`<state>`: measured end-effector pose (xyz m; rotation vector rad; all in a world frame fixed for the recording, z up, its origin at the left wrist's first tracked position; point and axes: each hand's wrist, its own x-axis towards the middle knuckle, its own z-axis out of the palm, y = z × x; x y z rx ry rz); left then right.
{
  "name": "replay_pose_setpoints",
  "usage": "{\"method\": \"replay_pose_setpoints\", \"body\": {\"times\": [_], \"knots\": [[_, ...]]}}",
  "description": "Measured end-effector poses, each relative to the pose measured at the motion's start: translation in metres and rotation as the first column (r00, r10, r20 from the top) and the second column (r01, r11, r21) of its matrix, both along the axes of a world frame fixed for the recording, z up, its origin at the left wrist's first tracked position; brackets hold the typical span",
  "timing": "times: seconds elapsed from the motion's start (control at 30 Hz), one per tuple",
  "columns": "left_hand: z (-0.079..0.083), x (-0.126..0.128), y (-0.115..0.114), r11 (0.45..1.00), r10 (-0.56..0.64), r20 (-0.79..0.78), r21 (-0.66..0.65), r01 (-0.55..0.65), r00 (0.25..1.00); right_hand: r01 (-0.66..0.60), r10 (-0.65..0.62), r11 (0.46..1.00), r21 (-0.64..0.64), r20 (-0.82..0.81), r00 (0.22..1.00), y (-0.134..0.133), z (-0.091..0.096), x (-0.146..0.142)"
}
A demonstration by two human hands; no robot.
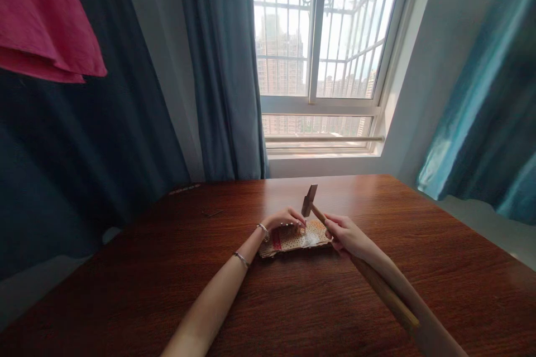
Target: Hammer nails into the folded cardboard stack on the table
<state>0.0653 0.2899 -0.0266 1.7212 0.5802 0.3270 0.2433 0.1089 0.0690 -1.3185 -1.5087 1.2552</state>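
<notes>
One left hand [287, 217], ours: fingers drawn close together at the perforated board [288, 242]; whether they pinch something small there, we cannot tell. One right hand [345, 234]: fingers wrapped round a hammer [319, 213], head up near our left fingertips. Two bracelets [242, 259] on our left forearm [221, 295]. Board lying on one brown table [301, 301]; beyond, one barred window [315, 56], one blue curtain [221, 67].
</notes>
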Motion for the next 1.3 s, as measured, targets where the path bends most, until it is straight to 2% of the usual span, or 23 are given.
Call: {"method": "replay_pose_setpoints", "body": {"times": [0.23, 0.43, 0.67, 0.83, 1.0, 1.13, 1.3], "knots": [[-0.004, -0.001, 0.003, 0.999, -0.041, 0.023, 0.023, 0.041, 0.999, -0.008, 0.008, 1.0, -0.009, 0.027, 1.0, 0.004, 0.0, 0.002], [-0.004, -0.001, 0.003, 0.996, 0.001, -0.038, 0.089, 0.002, 0.999, -0.026, 0.026, 1.0, -0.008, 0.0, 1.0, 0.0, -0.006, 0.001], [-0.001, -0.001, 0.001, 0.999, -0.031, -0.008, 0.038, 0.031, 0.999, 0.051, -0.052, 0.998, -0.044, -0.017, 0.999, -0.002, -0.003, 0.002], [0.0, -0.002, 0.0, 0.997, -0.04, -0.012, 0.07, 0.041, 0.999, 0.0, 0.0, 0.998, -0.06, -0.002, 1.0, -0.001, -0.006, 0.002], [0.003, -0.003, -0.002, 0.996, -0.078, -0.01, 0.048, 0.079, 0.997, 0.013, -0.014, 1.0, -0.024, -0.049, 0.999, -0.001, -0.002, 0.001], [0.004, -0.004, -0.002, 0.994, -0.089, -0.021, 0.069, 0.09, 0.996, -0.003, 0.003, 1.0, -0.03, 0.0, 1.0, 0.001, 0.001, 0.0], [0.002, -0.003, 0.0, 0.99, -0.013, -0.075, 0.138, 0.023, 0.997, -0.026, 0.03, 0.998, -0.052, 0.088, 0.996, 0.001, 0.009, -0.002]]}}
